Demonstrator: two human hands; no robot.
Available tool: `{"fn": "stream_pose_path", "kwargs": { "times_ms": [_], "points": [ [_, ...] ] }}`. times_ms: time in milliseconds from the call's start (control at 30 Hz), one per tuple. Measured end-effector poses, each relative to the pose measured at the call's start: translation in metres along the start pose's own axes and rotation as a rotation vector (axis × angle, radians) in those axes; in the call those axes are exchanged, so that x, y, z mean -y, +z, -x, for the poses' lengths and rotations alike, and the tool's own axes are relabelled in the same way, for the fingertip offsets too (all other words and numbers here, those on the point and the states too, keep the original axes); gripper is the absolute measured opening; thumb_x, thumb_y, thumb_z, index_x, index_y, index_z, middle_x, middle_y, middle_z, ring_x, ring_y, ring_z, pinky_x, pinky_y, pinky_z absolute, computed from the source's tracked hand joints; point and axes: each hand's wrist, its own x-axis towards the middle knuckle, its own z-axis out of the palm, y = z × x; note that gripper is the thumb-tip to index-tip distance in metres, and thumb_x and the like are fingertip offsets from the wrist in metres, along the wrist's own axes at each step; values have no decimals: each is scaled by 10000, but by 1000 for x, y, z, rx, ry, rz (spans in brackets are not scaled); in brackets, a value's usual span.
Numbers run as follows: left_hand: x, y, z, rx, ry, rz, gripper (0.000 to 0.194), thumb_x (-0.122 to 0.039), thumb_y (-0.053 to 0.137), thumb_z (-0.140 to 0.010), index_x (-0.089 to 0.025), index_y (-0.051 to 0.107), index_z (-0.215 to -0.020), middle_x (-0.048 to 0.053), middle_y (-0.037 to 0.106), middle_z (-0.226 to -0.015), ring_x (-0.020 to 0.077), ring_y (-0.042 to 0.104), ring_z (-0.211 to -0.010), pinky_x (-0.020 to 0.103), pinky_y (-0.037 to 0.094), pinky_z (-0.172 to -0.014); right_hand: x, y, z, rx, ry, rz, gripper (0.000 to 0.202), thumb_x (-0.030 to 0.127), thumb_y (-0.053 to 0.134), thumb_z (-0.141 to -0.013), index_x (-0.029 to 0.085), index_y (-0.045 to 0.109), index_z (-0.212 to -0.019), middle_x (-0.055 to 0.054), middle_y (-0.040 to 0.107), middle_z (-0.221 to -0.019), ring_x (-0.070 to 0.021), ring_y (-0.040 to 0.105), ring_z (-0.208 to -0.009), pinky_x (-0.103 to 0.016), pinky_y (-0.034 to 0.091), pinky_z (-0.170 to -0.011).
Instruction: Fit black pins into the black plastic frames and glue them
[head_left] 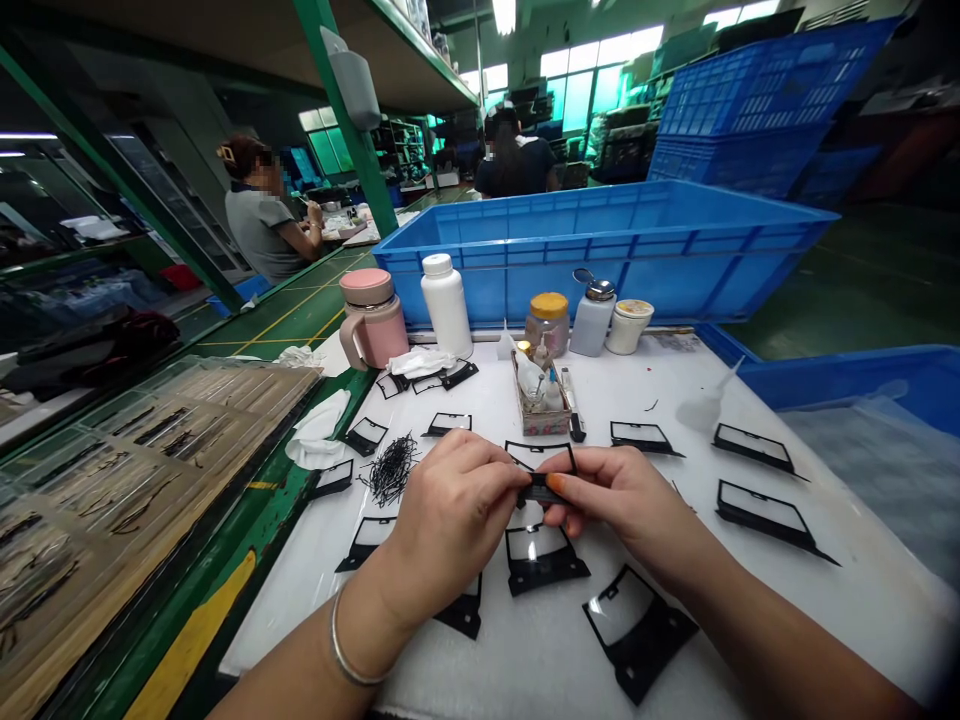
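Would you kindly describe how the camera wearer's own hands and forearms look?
The left hand and the right hand wear no gloves. A slim, plain silver bangle circles the left wrist; the right wrist is unadorned. No sleeves show on either forearm.

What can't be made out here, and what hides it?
All in the head view:
- What the left hand pinches: hidden by its fingers.
- Black frame beneath that hand: partly covered by it.
- Floor of the blue crate: behind its near wall.
- Handwork of distant person: too small.
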Motion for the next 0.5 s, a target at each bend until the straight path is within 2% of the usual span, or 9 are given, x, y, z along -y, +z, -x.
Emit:
{"fn": "stream_pose_path", "kwargs": {
  "times_ms": [500],
  "points": [
    [-4, -2, -1, -38, 20, -32, 120, -50, 614, -814, -143, 682, -846, 41, 669, -821, 151, 527, -783, 278, 449, -678, 6, 4, 2, -20, 11, -33, 222, 302, 668, -816, 115, 667, -936, -39, 717, -650, -98, 622, -556, -196, 489, -552]
  ]
}}
